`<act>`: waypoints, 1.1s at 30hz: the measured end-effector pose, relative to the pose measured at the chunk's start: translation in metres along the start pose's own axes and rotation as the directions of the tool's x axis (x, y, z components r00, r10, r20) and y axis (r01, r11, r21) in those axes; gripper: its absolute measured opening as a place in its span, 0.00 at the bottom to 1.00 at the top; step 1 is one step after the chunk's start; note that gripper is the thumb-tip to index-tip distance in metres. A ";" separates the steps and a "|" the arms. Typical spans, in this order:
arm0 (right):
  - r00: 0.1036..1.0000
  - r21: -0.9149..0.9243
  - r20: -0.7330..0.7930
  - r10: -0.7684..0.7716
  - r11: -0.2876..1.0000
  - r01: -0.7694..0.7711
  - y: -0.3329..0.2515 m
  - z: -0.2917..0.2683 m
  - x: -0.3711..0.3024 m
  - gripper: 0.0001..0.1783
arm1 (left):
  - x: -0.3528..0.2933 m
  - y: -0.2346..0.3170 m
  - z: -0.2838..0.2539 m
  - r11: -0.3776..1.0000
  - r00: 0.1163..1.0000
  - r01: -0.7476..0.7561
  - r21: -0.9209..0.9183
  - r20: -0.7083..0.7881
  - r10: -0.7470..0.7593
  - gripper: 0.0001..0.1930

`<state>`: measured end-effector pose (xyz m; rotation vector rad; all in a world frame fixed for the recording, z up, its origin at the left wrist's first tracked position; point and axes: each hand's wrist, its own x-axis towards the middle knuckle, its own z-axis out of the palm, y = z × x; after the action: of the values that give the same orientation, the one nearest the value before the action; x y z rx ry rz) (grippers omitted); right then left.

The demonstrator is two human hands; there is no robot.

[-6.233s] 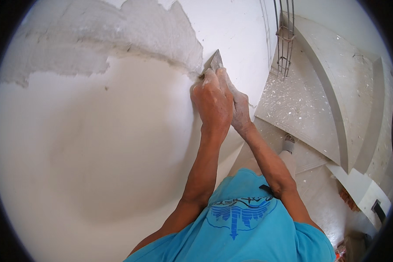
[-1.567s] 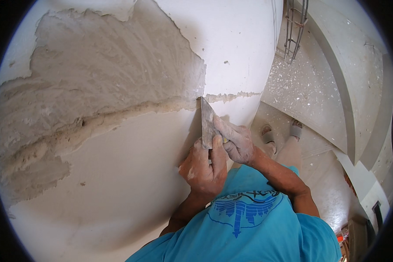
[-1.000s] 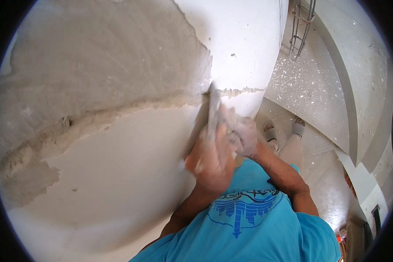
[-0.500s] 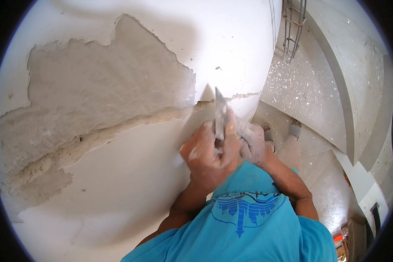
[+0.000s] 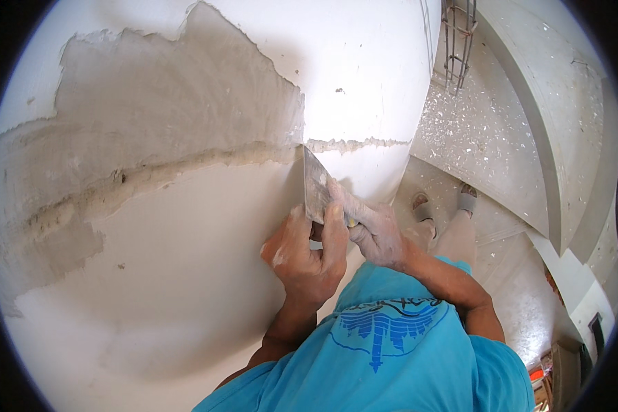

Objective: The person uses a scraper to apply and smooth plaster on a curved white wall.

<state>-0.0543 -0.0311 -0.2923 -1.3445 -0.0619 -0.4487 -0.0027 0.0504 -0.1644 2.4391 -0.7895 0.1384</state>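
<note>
A putty knife with a flat grey metal blade point(image 5: 314, 184) points up at the wall, its tip at the rough groove point(image 5: 244, 152). My dusty right hand point(image 5: 379, 232) is closed round its handle, of which only a bit of yellow shows, and one finger lies along the blade. My left hand point(image 5: 307, 259) pinches the blade's lower corner between thumb and fingers. Above the groove spreads a bare grey patch point(image 5: 178, 96) with ragged edges. White coating point(image 5: 364, 75) covers the wall to its right.
At right, curved steps point(image 5: 484, 130) are strewn with white flakes. Steel rebar point(image 5: 459, 48) stands upright at the top right. My sandalled feet point(image 5: 467, 198) are on the floor beside the wall. Mixed items, one orange point(image 5: 535, 375), lie at the lower right.
Both hands and the putty knife have moved left along the groove. The blade has turned from nearly edge-on to show its flat face. The view has shifted slightly.
</note>
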 end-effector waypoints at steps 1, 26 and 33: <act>1.000 0.004 0.007 0.008 1.000 -0.008 -0.001 0.000 0.000 0.39 | 0.001 0.000 0.001 1.000 1.000 -0.001 -0.004 -0.008 0.001 0.07; 0.994 -0.179 -0.087 -0.071 0.982 0.055 0.000 -0.003 0.025 0.46 | 0.013 -0.005 0.028 0.998 0.978 -0.052 0.028 -0.200 0.056 0.15; 0.981 -0.177 -0.194 -0.010 0.984 -0.025 -0.011 -0.023 0.047 0.37 | 0.055 0.011 0.038 0.997 0.985 -0.067 -0.031 -0.160 0.062 0.18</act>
<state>-0.0198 -0.0679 -0.2735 -1.4701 0.1491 -0.5880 0.0332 -0.0058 -0.1768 2.3356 -0.7928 0.3358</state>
